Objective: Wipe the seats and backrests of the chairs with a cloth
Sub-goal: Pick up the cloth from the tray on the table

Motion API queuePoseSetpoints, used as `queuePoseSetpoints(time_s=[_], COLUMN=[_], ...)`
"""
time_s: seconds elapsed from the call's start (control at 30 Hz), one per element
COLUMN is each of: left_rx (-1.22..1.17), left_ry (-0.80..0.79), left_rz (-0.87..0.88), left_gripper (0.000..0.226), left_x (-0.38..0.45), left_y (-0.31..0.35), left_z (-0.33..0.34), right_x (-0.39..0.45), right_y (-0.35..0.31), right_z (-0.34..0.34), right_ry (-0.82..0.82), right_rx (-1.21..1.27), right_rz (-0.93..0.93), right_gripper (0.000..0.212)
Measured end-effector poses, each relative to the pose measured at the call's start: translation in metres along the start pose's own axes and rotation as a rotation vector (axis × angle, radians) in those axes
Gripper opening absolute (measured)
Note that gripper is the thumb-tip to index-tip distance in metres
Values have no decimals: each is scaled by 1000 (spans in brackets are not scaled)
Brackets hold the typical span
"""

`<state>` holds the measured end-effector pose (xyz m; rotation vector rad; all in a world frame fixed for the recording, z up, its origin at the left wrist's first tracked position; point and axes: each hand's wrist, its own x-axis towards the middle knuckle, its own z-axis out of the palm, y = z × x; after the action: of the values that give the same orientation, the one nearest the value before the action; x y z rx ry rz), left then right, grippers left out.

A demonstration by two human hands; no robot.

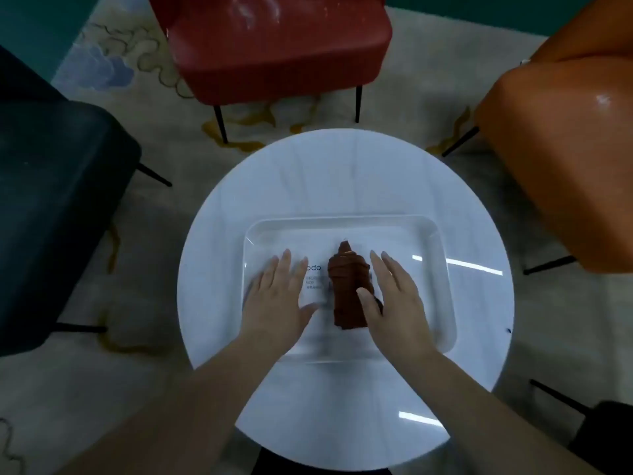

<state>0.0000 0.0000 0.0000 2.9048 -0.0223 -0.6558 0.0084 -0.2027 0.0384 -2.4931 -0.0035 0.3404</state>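
A crumpled brown cloth (pixel 346 289) lies in a clear plastic box (pixel 442 269) on the round white table (pixel 346 173). My left hand (pixel 277 299) hovers flat over the box, left of the cloth, fingers straight. Just right of the cloth is my right hand (pixel 397 299), fingers straight, with its thumb at the cloth's edge. Three chairs ring the table: a red chair (pixel 284 46) with white smears on its seat straight ahead, a dark blue-black chair (pixel 58 186) to the left, an orange chair (pixel 565 138) to the right.
A pale patterned carpet (pixel 113 73) covers the floor under the table and the chairs' thin black legs. Another dark chair's corner (pixel 606 437) shows at the lower right. A teal wall runs along the top.
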Motion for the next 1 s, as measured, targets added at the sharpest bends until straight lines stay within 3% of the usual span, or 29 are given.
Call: queuePoseSetpoints(time_s=[0.43, 0.67, 0.8, 1.0], left_rx=[34, -7, -64, -135], left_ry=[72, 34, -25, -123], left_rz=[21, 8, 6, 25], left_gripper=[85, 83, 77, 73], left_x=[12, 13, 9, -18], left_y=[-12, -10, -8, -12], left_z=[19, 14, 3, -15], right_x=[22, 32, 41, 34], right_y=[3, -2, -8, -4], right_z=[57, 54, 44, 20], right_ry=[109, -36, -137, -169], right_rx=[-155, 86, 52, 48], right_rz=[45, 188, 242, 155], right_gripper=[68, 77, 74, 69])
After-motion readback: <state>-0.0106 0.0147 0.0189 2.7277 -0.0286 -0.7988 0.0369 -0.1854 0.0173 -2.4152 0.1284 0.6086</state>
